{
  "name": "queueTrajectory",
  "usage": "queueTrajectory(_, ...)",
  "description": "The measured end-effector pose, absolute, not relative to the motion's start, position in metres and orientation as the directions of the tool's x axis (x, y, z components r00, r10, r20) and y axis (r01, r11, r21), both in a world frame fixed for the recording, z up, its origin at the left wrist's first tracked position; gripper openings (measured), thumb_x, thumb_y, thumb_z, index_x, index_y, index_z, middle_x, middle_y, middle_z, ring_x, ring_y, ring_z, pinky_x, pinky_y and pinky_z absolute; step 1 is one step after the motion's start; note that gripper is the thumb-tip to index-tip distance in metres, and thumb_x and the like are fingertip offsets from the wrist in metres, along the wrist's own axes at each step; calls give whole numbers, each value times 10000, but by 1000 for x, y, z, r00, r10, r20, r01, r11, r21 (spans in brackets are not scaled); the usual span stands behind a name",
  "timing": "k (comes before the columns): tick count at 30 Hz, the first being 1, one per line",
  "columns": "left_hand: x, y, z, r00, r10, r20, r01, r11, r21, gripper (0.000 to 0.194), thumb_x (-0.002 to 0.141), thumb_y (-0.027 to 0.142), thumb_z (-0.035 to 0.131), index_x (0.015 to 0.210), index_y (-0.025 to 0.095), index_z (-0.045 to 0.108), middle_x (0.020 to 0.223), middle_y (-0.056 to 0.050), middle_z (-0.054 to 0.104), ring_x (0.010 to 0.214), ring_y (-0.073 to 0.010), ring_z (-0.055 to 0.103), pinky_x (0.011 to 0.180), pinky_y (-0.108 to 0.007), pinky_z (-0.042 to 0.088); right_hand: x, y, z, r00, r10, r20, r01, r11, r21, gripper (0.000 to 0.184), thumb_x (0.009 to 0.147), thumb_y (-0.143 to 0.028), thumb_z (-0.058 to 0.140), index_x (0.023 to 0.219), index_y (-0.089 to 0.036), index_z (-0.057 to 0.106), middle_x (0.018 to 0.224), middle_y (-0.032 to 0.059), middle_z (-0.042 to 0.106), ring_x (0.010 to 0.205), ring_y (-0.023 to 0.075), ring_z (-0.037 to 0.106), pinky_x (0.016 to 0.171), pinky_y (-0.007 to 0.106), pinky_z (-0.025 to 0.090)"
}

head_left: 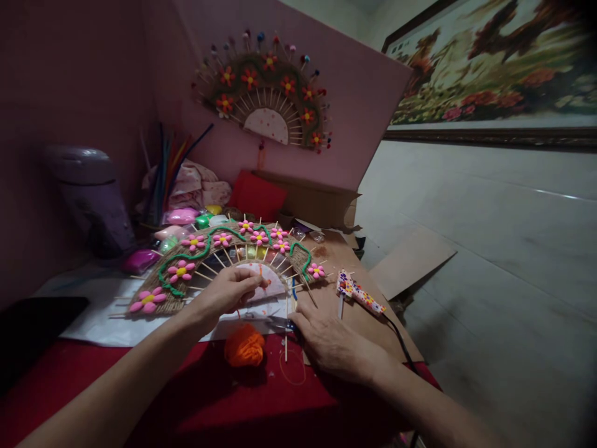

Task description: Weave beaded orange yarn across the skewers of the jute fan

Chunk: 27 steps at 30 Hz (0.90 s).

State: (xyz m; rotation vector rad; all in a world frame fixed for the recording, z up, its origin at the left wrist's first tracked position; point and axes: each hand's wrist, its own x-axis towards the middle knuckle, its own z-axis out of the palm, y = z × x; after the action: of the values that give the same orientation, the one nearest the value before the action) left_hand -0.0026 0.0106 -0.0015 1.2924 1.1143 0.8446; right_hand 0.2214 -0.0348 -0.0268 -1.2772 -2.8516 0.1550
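My left hand (233,289) is closed in a pinch on a strand of orange yarn (261,270), in front of the fan's pale half-round centre. A ball of orange yarn (245,345) lies on the red cloth below it. My right hand (326,339) rests low at the fan's right side, its fingers curled round what looks like dark-handled scissors (290,324); the grip is partly hidden. Behind both hands spreads a twine-wrapped fan (172,264) of thin sticks, with pink clay flowers (181,271) and a wavy green cord (208,246).
A flower-patterned glue gun (359,292) with a black cord lies on cardboard (373,333) at right. Bags of coloured clay (181,216) and pipe cleaners (172,162) stand behind. A finished-looking fan (268,124) hangs on the pink board. A purple appliance (91,199) stands left.
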Motion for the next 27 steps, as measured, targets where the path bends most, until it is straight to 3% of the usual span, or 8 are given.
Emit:
queueTrajectory(3, -3, 11, -2, 295, 945, -142, 112, 114, 987, 228, 749, 337, 620, 744, 112, 662, 437, 71, 356, 381, -50, 244, 407, -213, 116, 226, -36, -18, -612, 790, 41, 755, 599, -266, 327, 804, -74, 434, 1115, -138, 513, 1060, 120, 571, 890, 216, 509, 774, 351, 407)
queueTrajectory(8, 0, 10, -4, 339, 935, -106, 102, 75, 992, 177, 736, 297, 654, 738, 122, 678, 412, 55, 385, 368, -59, 267, 383, -209, 112, 220, -40, -6, -454, 886, 92, 563, 365, -742, 225, 945, -222, 366, 1088, -185, 537, 974, 55, 592, 875, 171, 528, 793, 318, 409)
queueTrajectory(11, 0, 9, -4, 384, 913, -141, 67, 125, 990, 217, 758, 318, 640, 843, 121, 676, 413, 74, 346, 365, -52, 221, 384, -206, 95, 208, -40, -13, -383, 920, 78, 348, 222, -911, 334, 961, -433, 356, 903, -183, 571, 797, 15, 527, 720, 134, 484, 662, 264, 407)
queueTrajectory(13, -2, 9, -7, 434, 888, -152, -8, 172, 985, 261, 778, 345, 623, 915, 126, 660, 431, 86, 313, 375, -48, 187, 389, -207, 82, 200, -41, -18, -343, 939, -9, 192, 61, -980, 364, 917, -510, 427, 834, -180, 555, 713, -17, 460, 588, 96, 403, 519, 211, 353)
queueTrajectory(16, -5, 11, -11, 510, 851, -126, -135, 224, 965, 312, 807, 392, 598, 971, 130, 645, 504, 76, 327, 400, -40, 159, 396, -211, 69, 192, -42, -18, -338, 913, -229, -32, -254, -967, 380, 859, -565, 498, 837, -187, 523, 637, -71, 344, 442, 46, 190, 369, 158, 160)
queueTrajectory(18, -7, 12, -13, 525, 845, -103, -193, 236, 952, 308, 817, 392, 594, 964, 126, 646, 546, 66, 336, 418, -38, 159, 401, -214, 71, 189, -43, -14, -369, 880, -300, -121, -366, -923, 409, 843, -592, 507, 865, -184, 527, 607, -93, 293, 427, 32, 105, 355, 141, 83)
queueTrajectory(27, -5, 11, -13, 557, 826, -94, -294, 301, 907, 251, 791, 286, 639, 947, 91, 656, 601, 36, 399, 458, -39, 247, 422, -206, 137, 180, -41, -14, -407, 855, -321, -288, -454, -843, 443, 820, -600, 548, 887, -162, 552, 566, -96, 326, 399, 8, 129, 341, 110, 73)
